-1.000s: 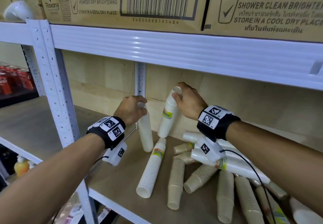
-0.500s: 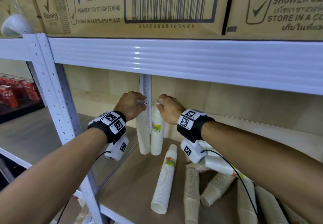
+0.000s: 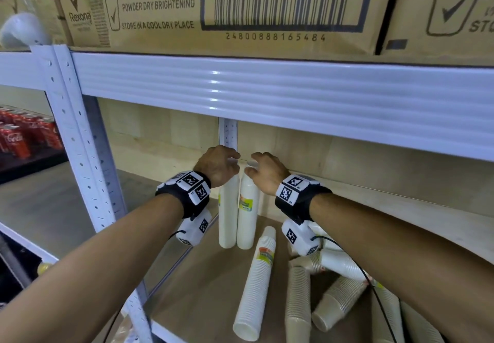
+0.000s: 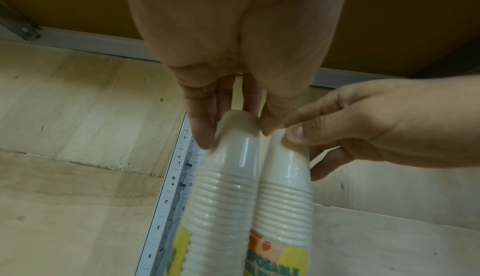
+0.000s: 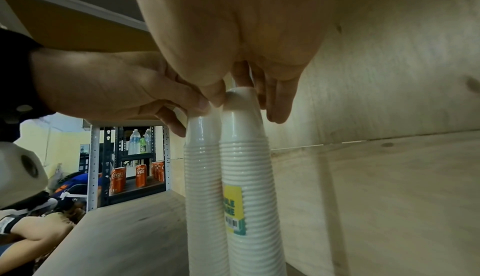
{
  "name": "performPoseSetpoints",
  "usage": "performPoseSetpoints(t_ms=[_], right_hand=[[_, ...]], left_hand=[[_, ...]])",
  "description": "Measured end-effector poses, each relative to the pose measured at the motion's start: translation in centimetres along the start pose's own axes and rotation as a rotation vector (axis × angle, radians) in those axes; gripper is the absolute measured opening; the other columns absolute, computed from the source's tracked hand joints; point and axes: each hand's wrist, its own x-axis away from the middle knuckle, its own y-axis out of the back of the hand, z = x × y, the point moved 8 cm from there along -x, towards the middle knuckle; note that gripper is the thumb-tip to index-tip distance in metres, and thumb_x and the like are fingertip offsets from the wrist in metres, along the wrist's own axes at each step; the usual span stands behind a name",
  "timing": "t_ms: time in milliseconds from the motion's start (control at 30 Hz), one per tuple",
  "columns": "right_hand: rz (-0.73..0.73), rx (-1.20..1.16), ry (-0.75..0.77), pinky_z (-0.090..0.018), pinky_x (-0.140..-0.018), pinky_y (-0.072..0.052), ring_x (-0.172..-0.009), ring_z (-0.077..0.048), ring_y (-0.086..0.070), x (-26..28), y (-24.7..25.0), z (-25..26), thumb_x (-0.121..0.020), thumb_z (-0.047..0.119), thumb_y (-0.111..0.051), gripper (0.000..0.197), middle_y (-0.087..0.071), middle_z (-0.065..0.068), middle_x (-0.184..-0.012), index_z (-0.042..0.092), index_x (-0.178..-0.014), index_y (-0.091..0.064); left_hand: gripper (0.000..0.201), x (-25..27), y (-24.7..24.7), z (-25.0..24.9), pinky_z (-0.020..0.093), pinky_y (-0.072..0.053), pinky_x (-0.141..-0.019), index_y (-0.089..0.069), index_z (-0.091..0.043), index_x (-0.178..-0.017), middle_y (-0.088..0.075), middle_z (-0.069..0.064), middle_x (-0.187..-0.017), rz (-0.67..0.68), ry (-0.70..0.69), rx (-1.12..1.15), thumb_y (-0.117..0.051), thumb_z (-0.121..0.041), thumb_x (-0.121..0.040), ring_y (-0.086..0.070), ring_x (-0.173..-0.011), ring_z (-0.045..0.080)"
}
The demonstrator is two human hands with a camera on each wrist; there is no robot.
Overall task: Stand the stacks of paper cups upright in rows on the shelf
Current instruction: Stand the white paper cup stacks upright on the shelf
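Note:
Two white cup stacks stand upright and touching at the back left of the wooden shelf [image 3: 203,297]. My left hand [image 3: 217,165] grips the top of the left stack [image 3: 228,214]; its fingers [image 4: 205,128] and thumb curl round the top cup [image 4: 237,136]. My right hand [image 3: 264,171] pinches the top of the right stack [image 3: 248,214], thumb in front and fingers behind [image 5: 275,104]. In the right wrist view the labelled right stack [image 5: 246,167] leans against the left stack [image 5: 202,167]. A third white stack [image 3: 256,284] lies flat in front of them.
Several brown and white stacks [image 3: 298,302] lie in a heap at the right under my right forearm. The white upper shelf beam [image 3: 267,88] hangs low overhead, carrying cardboard boxes [image 3: 240,8]. A perforated post [image 3: 80,155] stands at the left, with cola cans [image 3: 16,136] beyond it.
My right hand swung its tilted stack upright and pushed it left against the stack under my left hand. Both hands moved toward the back wall.

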Motion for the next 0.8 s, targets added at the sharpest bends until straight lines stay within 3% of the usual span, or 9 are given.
performPoseSetpoints(t_ms=[133,200,267,367,433,500,600,733,800], right_hand=[[0.001,0.002,0.024,-0.038,-0.089,-0.051,-0.11,-0.033,-0.059,-0.3,0.3,0.2,-0.096,0.027,-0.055,0.034,-0.061,-0.016,-0.12,0.002,-0.119,-0.06],[0.0,-0.004,0.027,-0.038,-0.084,-0.053,-0.101,-0.032,-0.062,-0.4,0.3,0.2,-0.095,0.024,-0.055,0.028,-0.065,-0.014,-0.109,0.001,-0.109,-0.062],[0.003,-0.011,0.023,-0.037,-0.086,-0.052,-0.103,-0.031,-0.061,-0.4,0.3,0.1,-0.094,0.022,-0.055,0.028,-0.064,-0.013,-0.112,0.002,-0.113,-0.061],[0.021,-0.004,0.018,-0.04,-0.093,-0.05,-0.111,-0.031,-0.058,-0.4,0.4,0.2,-0.094,0.019,-0.054,0.034,-0.061,-0.013,-0.124,0.001,-0.123,-0.058],[0.03,0.012,0.018,-0.04,-0.093,-0.051,-0.109,-0.031,-0.059,-0.6,0.3,0.2,-0.093,0.018,-0.054,0.033,-0.062,-0.014,-0.123,0.001,-0.121,-0.058],[0.035,0.033,0.019,-0.039,-0.091,-0.052,-0.108,-0.03,-0.06,-0.7,0.4,0.4,-0.093,0.021,-0.056,0.032,-0.063,-0.013,-0.122,0.003,-0.119,-0.06],[0.037,0.036,0.028,-0.039,-0.093,-0.051,-0.111,-0.03,-0.059,-0.8,0.5,0.6,-0.093,0.027,-0.059,0.037,-0.062,-0.011,-0.124,0.002,-0.121,-0.06],[0.035,0.036,0.025,-0.039,-0.096,-0.05,-0.114,-0.03,-0.06,-1.0,0.3,0.9,-0.093,0.021,-0.059,0.035,-0.063,-0.012,-0.127,0.005,-0.125,-0.06],[0.041,0.029,0.027,-0.038,-0.096,-0.05,-0.113,-0.029,-0.061,-1.0,0.3,1.0,-0.093,0.019,-0.06,0.035,-0.063,-0.011,-0.127,0.006,-0.125,-0.061]], left_hand=[[0.039,-0.2,-0.1,0.0,0.027,-0.046,-0.099,-0.065,-0.014,-0.125,-0.063,0.001,-0.128,0.042,-0.015,-0.008,-0.06,-0.013,-0.087,-0.057,-0.119,0.018],[0.018,-0.3,-0.1,-0.2,0.024,-0.046,-0.085,-0.07,-0.014,-0.098,-0.067,-0.002,-0.103,0.046,-0.027,-0.059,-0.057,-0.009,-0.086,-0.059,-0.103,0.02],[0.026,-0.5,-0.1,-0.2,0.023,-0.037,-0.067,-0.049,-0.018,-0.062,-0.052,-0.005,-0.071,0.043,-0.038,-0.123,-0.054,-0.007,-0.086,-0.052,-0.081,0.019],[0.036,-0.5,0.0,-0.3,0.025,-0.034,-0.063,-0.036,-0.016,-0.056,-0.044,-0.003,-0.063,0.018,-0.066,-0.166,-0.052,-0.012,-0.087,-0.047,-0.072,0.02],[0.032,-0.6,0.1,0.1,0.026,-0.038,-0.066,-0.046,-0.014,-0.058,-0.053,0.0,-0.069,0.008,-0.053,-0.142,-0.052,-0.018,-0.09,-0.052,-0.077,0.023],[0.017,-0.8,0.1,0.4,0.027,-0.045,-0.081,-0.068,-0.01,-0.091,-0.066,0.004,-0.1,0.01,-0.053,-0.126,-0.058,-0.024,-0.091,-0.06,-0.098,0.024],[0.045,-0.7,0.0,0.5,0.026,-0.043,-0.099,-0.058,-0.014,-0.132,-0.056,0.003,-0.135,0.033,-0.049,-0.125,-0.063,-0.025,-0.088,-0.054,-0.122,0.019],[0.042,-0.6,-0.3,0.5,0.029,-0.044,-0.101,-0.059,-0.008,-0.13,-0.059,0.005,-0.133,0.074,-0.06,-0.098,-0.061,-0.017,-0.089,-0.054,-0.123,0.02],[0.032,-0.7,-0.1,0.8,0.027,-0.045,-0.089,-0.064,-0.008,-0.117,-0.063,0.004,-0.124,0.047,-0.056,-0.11,-0.063,-0.023,-0.089,-0.058,-0.113,0.019]])
